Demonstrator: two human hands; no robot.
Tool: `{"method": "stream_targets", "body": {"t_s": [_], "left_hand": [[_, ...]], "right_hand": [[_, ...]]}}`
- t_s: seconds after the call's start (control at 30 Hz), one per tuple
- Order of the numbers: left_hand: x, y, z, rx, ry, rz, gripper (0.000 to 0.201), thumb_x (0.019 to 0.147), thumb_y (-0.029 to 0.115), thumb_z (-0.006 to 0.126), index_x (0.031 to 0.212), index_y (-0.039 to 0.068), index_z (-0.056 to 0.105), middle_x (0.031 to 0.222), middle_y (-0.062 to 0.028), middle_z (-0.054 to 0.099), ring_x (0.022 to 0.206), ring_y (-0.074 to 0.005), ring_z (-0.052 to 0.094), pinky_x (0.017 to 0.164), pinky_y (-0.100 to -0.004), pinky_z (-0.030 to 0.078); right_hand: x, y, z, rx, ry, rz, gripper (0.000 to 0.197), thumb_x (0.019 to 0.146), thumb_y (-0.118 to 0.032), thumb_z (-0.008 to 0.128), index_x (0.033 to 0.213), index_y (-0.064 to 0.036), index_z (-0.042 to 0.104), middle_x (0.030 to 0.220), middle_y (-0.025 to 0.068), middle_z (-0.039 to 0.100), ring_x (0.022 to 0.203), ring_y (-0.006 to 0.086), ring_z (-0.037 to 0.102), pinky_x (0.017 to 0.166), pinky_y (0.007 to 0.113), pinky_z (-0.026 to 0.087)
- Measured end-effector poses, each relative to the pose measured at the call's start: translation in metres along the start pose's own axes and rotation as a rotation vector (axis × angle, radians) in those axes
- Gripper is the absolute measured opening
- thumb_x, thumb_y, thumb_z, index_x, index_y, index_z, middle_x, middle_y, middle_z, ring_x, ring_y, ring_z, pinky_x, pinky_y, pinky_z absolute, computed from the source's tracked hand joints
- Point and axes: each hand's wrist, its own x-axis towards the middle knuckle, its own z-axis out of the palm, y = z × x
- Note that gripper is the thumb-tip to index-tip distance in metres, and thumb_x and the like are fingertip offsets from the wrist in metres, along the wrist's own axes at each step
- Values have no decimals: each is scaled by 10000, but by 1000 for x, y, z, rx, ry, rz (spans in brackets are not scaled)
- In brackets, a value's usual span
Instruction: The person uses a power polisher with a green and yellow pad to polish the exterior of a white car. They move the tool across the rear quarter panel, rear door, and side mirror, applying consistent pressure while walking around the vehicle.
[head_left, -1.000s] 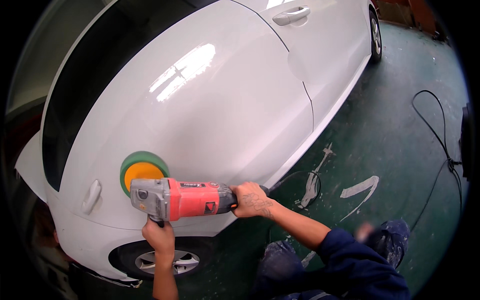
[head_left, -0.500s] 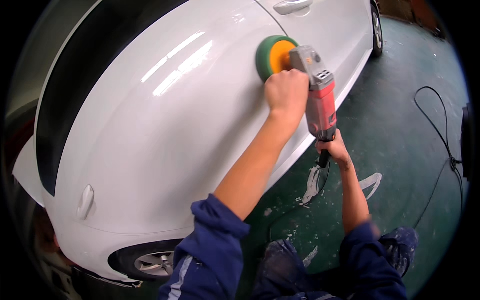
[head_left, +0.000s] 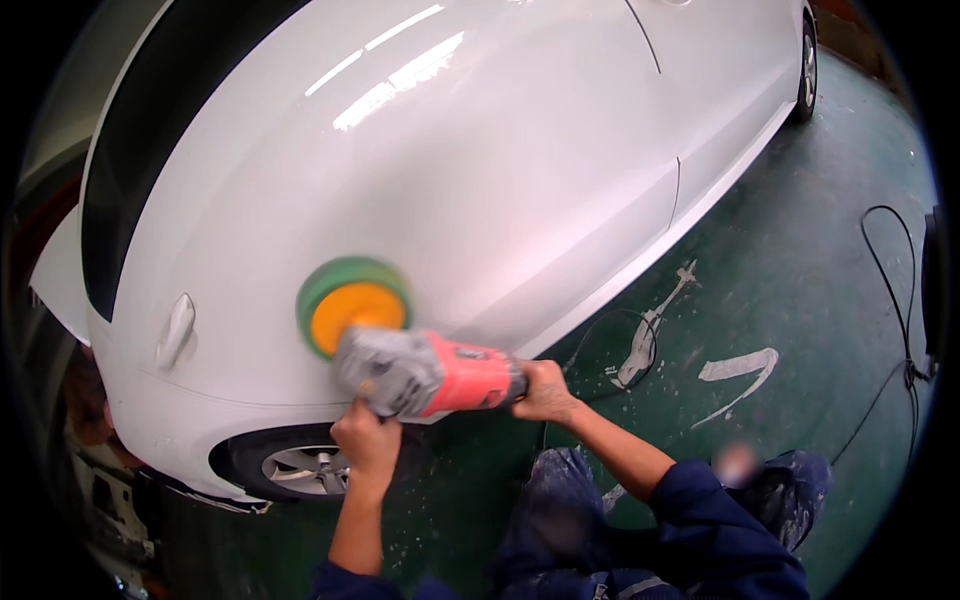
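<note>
A red and grey car polisher (head_left: pixel 468 378) lies across both of my hands, its round green foam pad (head_left: pixel 345 275) with an orange back set against the white car's side panel (head_left: pixel 500 230). The pad is blurred. My left hand (head_left: pixel 367 440) is closed at the grey head end of the polisher, though what part it grips is mostly hidden. Around the dark rear end of the tool my right hand (head_left: pixel 545 392) is wrapped. Just below the pad is the wheel arch with a silver-spoked wheel (head_left: pixel 308 468).
A handle (head_left: pixel 175 330) sticks out from the car body at the left. Black cable (head_left: pixel 905 300) hangs and loops at the right. White smears (head_left: pixel 740 370) mark the green floor (head_left: pixel 800 250), and a thin cord (head_left: pixel 650 345) curls near my right hand.
The polisher has come down and left along the panel, from near the door seam to above the wheel arch, and has swung toward level. Both hands have stayed on it.
</note>
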Motion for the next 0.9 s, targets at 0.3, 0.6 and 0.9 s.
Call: {"method": "stream_targets", "body": {"t_s": [0.3, 0.6, 0.9], "left_hand": [[-59, -45, 6, -236, 10, -251, 231, 736, 132, 754, 877, -36, 682, 753, -247, 664, 762, -450, 656, 645, -459, 510], [67, 137, 51, -143, -257, 199, 106, 736, 59, 617, 831, 57, 571, 695, -156, 660, 618, -356, 667, 567, -475, 537], [35, 120, 58, -157, -378, 60, 218, 702, 101, 696, 894, 55, 604, 742, -160, 670, 685, -395, 668, 602, -502, 533]], "right_hand": [[-6, -12, 24, -199, -211, -36, 323, 550, -145, 703, 837, -48, 591, 778, 172, 648, 787, 398, 643, 703, 475, 523], [-19, 77, -99, 150, 145, 75, 233, 709, -12, 708, 942, 6, 717, 848, 98, 743, 797, 106, 689, 721, 281, 537], [-32, 74, -72, 176, 90, 88, 272, 694, -17, 714, 965, -14, 716, 880, 124, 735, 828, 172, 694, 736, 304, 537]]}}
